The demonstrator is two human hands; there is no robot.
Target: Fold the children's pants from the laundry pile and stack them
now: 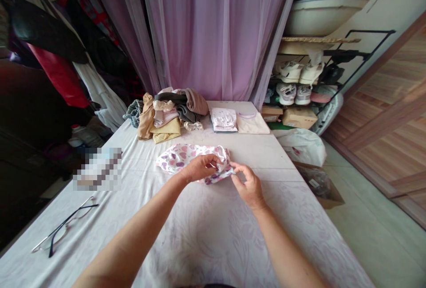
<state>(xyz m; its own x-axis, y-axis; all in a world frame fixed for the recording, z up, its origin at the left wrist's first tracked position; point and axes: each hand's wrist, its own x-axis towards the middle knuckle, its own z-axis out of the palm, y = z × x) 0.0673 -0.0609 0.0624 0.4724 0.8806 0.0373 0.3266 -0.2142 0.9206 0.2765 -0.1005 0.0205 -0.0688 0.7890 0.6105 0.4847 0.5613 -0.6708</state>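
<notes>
A: So, what's on the table (206,234)?
B: Well beyond the hands, a loose pile (166,117) of unfolded clothes, with two folded pieces (224,119) lying flat beside it.
A: And the garment (181,155)?
B: Crumpled right under the hands, not yet folded. The left hand (199,168) grips its near edge; the right hand (249,186) pinches that edge just beside it. Glasses (63,228) lie well left of both.

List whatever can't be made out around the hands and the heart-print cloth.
Head view:
- heart-print cloth: near edge bunched under the left hand and right hand pinching it, so its shape cannot be told.
- pixelated patch on the table, left side: whatever lies there is blurred out.
- clothes pile behind: pieces overlap, so their number is unclear.
</notes>
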